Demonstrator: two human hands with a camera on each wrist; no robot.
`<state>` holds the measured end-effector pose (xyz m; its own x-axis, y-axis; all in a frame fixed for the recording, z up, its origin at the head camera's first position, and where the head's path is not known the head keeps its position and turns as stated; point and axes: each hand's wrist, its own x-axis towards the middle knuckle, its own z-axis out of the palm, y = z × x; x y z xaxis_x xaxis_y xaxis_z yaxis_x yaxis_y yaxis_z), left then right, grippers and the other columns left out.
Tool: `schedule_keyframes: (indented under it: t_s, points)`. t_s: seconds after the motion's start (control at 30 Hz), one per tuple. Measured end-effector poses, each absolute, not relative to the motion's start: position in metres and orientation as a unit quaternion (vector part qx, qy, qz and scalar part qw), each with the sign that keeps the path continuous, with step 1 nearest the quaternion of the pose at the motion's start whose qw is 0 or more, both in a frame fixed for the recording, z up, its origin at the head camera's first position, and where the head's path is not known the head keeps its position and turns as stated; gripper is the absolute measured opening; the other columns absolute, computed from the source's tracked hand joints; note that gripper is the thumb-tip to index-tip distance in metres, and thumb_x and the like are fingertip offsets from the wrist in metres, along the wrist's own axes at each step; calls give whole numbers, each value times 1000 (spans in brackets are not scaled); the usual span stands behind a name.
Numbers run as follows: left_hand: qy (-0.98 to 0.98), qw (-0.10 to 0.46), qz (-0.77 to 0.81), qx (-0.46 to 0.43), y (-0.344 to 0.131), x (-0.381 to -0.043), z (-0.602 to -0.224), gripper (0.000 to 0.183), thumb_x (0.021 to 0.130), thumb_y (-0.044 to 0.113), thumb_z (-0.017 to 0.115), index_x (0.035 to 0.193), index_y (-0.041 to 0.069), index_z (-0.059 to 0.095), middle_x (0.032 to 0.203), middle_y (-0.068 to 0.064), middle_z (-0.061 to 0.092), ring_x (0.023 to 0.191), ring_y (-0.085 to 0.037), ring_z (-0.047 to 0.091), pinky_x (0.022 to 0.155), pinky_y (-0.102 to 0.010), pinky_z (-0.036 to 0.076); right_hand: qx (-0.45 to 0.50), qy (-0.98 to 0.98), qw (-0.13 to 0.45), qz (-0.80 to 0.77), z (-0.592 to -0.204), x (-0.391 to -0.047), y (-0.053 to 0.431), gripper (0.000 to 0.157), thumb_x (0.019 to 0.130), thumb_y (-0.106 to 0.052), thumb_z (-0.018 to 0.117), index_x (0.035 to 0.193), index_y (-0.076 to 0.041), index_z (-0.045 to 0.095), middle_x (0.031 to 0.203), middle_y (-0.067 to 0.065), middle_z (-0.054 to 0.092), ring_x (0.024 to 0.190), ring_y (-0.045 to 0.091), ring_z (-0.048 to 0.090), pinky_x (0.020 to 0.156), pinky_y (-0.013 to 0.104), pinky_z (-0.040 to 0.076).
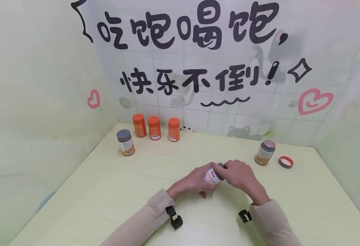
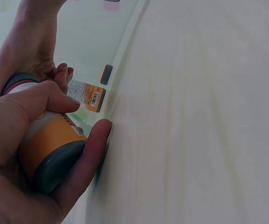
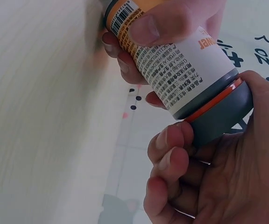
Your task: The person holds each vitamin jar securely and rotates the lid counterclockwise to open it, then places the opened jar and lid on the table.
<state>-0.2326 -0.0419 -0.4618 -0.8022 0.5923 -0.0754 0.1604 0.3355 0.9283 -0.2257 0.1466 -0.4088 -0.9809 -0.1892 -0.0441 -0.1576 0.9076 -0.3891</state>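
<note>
Lying tilted just above the table [image 1: 112, 191], well in front of the three orange jars [image 1: 154, 127], the bottle [image 1: 212, 176] has its body wrapped by the left hand [image 1: 195, 181] while the right hand [image 1: 239, 176] curls fingers [image 3: 169, 154] round its grey cap [image 3: 221, 114].

Three orange bottles [image 1: 154, 127] in a row at the back wall. Three grey-lidded, orange-and-white bottles: one capped at the back left [image 1: 125, 142], one uncapped at the right [image 1: 264, 152], one held between two hands [image 1: 213, 176]. One loose grey lid [image 1: 285, 161] just beside the uncapped bottle. Two hands: left [image 1: 195, 180], right [image 1: 239, 176]. One table [image 1: 106, 191].
</note>
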Motion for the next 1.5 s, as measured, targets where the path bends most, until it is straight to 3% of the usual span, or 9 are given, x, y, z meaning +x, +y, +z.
schedule_keyframes:
  t_s: [0.4, 0.87, 1.5]
  points:
    - [794, 209, 517, 243, -42, -232, -461, 51, 81, 0, 70, 121, 24, 49, 99, -5, 59, 72, -18, 65, 51, -40, 60, -112, 971, 53, -205, -408, -225, 150, 68, 90, -77, 41, 71, -15, 65, 66, -1, 62, 58, 14, 57, 52, 30, 40]
    - [807, 188, 504, 243, -42, -233, -461, 50, 81, 1, 72, 119, 26, 50, 98, -5, 58, 72, -16, 64, 50, -38, 60, -131, 972, 23, -192, -412, -227, 149, 61, 92, -71, 46, 62, -18, 54, 61, -1, 50, 56, 16, 46, 51, 28, 34]
    - [808, 183, 508, 235, -42, -233, -460, 49, 81, 1, 74, 116, 26, 52, 98, -5, 58, 67, -18, 65, 50, -38, 60, -146, 971, 13, -189, -414, -230, 149, 58, 94, -65, 46, 61, -18, 52, 59, -2, 45, 55, 15, 43, 51, 28, 31]
